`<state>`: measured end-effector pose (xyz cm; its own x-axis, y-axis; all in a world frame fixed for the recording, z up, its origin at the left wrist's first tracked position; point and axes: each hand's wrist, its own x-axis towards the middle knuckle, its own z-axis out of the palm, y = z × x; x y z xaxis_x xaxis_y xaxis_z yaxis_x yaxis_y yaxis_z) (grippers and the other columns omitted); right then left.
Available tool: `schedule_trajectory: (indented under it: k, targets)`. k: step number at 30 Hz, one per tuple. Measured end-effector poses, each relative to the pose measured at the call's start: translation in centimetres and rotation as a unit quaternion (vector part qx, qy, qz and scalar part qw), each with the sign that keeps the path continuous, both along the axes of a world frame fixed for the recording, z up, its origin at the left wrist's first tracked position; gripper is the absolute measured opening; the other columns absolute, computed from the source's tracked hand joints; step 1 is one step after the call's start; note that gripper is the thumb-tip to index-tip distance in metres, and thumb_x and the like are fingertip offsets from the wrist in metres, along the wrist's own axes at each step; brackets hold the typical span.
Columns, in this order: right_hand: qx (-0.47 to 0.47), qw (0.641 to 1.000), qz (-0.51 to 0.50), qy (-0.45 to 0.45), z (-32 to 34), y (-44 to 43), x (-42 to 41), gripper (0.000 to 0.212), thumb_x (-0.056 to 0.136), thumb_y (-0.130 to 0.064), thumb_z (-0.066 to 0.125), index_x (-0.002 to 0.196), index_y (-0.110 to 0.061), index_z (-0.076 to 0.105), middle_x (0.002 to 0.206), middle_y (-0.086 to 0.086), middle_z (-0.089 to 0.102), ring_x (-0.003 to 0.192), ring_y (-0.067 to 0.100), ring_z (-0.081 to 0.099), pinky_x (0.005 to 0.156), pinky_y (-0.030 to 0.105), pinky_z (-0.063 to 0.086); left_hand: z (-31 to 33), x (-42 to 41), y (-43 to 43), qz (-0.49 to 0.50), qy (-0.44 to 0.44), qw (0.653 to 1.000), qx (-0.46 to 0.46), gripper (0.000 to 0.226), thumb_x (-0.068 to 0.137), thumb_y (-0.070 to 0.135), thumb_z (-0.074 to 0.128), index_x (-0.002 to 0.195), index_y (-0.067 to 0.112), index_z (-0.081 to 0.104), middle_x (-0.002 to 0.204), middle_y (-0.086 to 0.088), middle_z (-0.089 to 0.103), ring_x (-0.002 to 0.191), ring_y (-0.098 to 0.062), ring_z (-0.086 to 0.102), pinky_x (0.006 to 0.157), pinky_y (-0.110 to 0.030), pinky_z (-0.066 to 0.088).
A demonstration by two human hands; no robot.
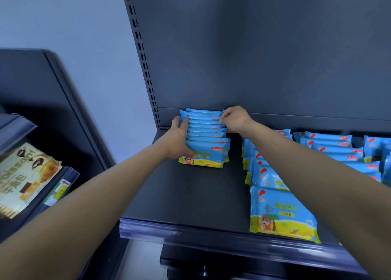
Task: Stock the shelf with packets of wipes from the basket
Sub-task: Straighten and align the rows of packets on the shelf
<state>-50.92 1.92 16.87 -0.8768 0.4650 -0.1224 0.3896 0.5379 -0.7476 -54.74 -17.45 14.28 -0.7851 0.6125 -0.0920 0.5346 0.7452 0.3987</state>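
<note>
The row of wipes packets (204,136) stands on edge at the shelf (190,195) back-left corner, running front to back. The left hand (179,140) clasps its left-front end; the right hand (233,119) pinches the rear packets' right edge. The bare deck in front looks the likely place for more.

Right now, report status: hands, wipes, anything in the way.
Both hands on the back-left row of wipes: left hand steadying its left side, right hand pinching the rear top edge. Shelf in front bare. Basket not in view.
</note>
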Motion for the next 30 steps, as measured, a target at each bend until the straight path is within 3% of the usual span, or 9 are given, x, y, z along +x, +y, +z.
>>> schedule_trajectory:
  k: [3, 7, 12, 16, 21, 23, 26, 30]
  targets:
    - [0.078, 0.996, 0.012, -0.031, 0.4, 0.0, -0.7, 0.009, 0.090, -0.003, 0.046, 0.087, -0.010, 0.052, 0.094, 0.011, 0.052, 0.085, 0.022, 0.047, 0.091, 0.037, 0.047, 0.1, -0.3, 0.1, -0.004, 0.007, 1.000, -0.007, 0.121, 0.061, 0.036, 0.084, 0.148, 0.012, 0.002, 0.154, -0.003, -0.006, 0.129, -0.027, 0.038, 0.099, -0.027, 0.037]
    - [0.107, 0.993, 0.014, -0.042, 0.3, -0.3, -1.2, 0.011, 0.090, 0.003, 0.040, 0.091, -0.004, 0.049, 0.097, 0.017, 0.054, 0.088, 0.026, 0.051, 0.093, 0.043, 0.050, -0.2, -0.5, 0.1, -0.003, -0.013, 1.000, -0.008, 0.124, 0.064, 0.036, 0.082, 0.148, 0.014, -0.007, 0.154, -0.002, -0.010, 0.130, -0.026, 0.037, 0.101, -0.028, 0.036]
    - [0.020, 0.999, -0.035, -0.015, 0.4, 0.5, -1.7, 0.022, 0.091, 0.002, 0.039, 0.100, 0.002, 0.059, 0.094, 0.014, 0.057, 0.091, 0.029, 0.061, 0.089, 0.047, 0.053, -0.7, -0.7, 0.3, -0.010, -0.034, 0.999, -0.004, 0.132, 0.061, 0.039, 0.083, 0.147, 0.014, -0.014, 0.154, -0.001, -0.017, 0.136, -0.026, 0.029, 0.104, -0.029, 0.033]
    - [-0.028, 0.999, -0.045, -0.001, 0.5, 1.6, -1.7, 0.032, 0.092, -0.002, 0.043, 0.121, 0.002, 0.056, 0.098, 0.011, 0.052, 0.087, 0.024, 0.053, 0.091, 0.042, 0.053, -0.9, -1.3, 0.1, -0.012, -0.073, 0.997, 0.028, 0.142, 0.054, 0.042, 0.087, 0.145, 0.021, -0.020, 0.153, 0.002, -0.023, 0.142, -0.024, 0.016, 0.110, -0.032, 0.025]
    - [-0.103, 0.994, -0.043, 0.019, -0.4, 1.6, -1.5, 0.031, 0.091, -0.008, 0.050, 0.121, -0.006, 0.058, 0.101, 0.007, 0.057, 0.089, 0.020, 0.057, 0.071, 0.031, 0.054, -0.1, -2.9, -0.2, -0.010, -0.166, 0.984, 0.062, 0.150, 0.048, 0.044, 0.089, 0.139, 0.033, -0.030, 0.152, 0.006, -0.029, 0.145, -0.018, -0.002, 0.114, -0.036, 0.015]
    - [-0.117, 0.992, -0.030, 0.031, -0.9, 1.4, -1.6, 0.027, 0.089, -0.009, 0.055, 0.116, -0.013, 0.060, 0.107, 0.006, 0.059, 0.093, 0.019, 0.060, 0.072, 0.030, 0.055, 0.0, -3.1, -0.1, -0.016, -0.170, 0.984, 0.054, 0.148, 0.049, 0.043, 0.089, 0.141, 0.032, -0.028, 0.152, 0.006, -0.028, 0.145, -0.018, -0.002, 0.115, -0.035, 0.015]
    - [-0.069, 0.996, -0.020, 0.042, -1.5, 1.3, -1.9, 0.022, 0.087, -0.011, 0.058, 0.108, -0.015, 0.064, 0.103, 0.003, 0.060, 0.094, 0.018, 0.059, 0.083, 0.033, 0.054, -0.3, -3.3, 0.2, -0.014, -0.173, 0.983, 0.067, 0.143, 0.052, 0.040, 0.088, 0.145, 0.028, -0.020, 0.153, 0.009, -0.020, 0.143, -0.018, 0.006, 0.113, -0.032, 0.019]
    - [-0.024, 0.998, -0.028, 0.054, -1.6, 1.2, -2.2, 0.023, 0.087, -0.007, 0.053, 0.105, -0.012, 0.065, 0.094, 0.000, 0.058, 0.087, 0.015, 0.055, 0.064, 0.021, 0.046, -0.8, -3.3, 0.2, -0.016, -0.166, 0.982, 0.085, 0.138, 0.055, 0.038, 0.087, 0.147, 0.024, -0.014, 0.152, 0.014, -0.009, 0.140, -0.016, 0.014, 0.112, -0.030, 0.025]
